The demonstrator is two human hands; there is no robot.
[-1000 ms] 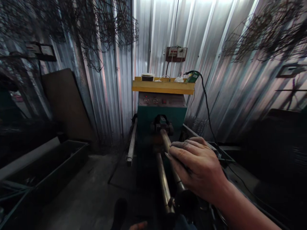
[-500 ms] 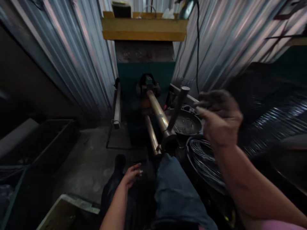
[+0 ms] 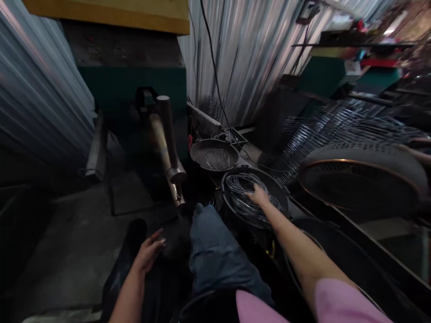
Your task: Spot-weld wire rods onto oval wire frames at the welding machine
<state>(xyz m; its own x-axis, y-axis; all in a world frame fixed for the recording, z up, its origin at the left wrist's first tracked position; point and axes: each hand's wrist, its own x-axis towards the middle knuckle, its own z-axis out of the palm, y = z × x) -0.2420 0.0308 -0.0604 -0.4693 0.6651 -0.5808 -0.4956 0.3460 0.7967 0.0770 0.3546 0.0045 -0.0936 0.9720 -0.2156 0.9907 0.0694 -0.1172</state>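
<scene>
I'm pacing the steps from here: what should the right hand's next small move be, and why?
Probably close the bare right hand on a few thin, silvery metal wires in the round black basin: that hand is right at them, while the bare left hand looks empty. Whether the right grips any wire is too small to tell.

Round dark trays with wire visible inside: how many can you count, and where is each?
2. The farther tray, near the machine, holds thin wire pieces; the nearer tray holds looped wire, with the right hand over it. Others may be hidden in the dark.
</scene>
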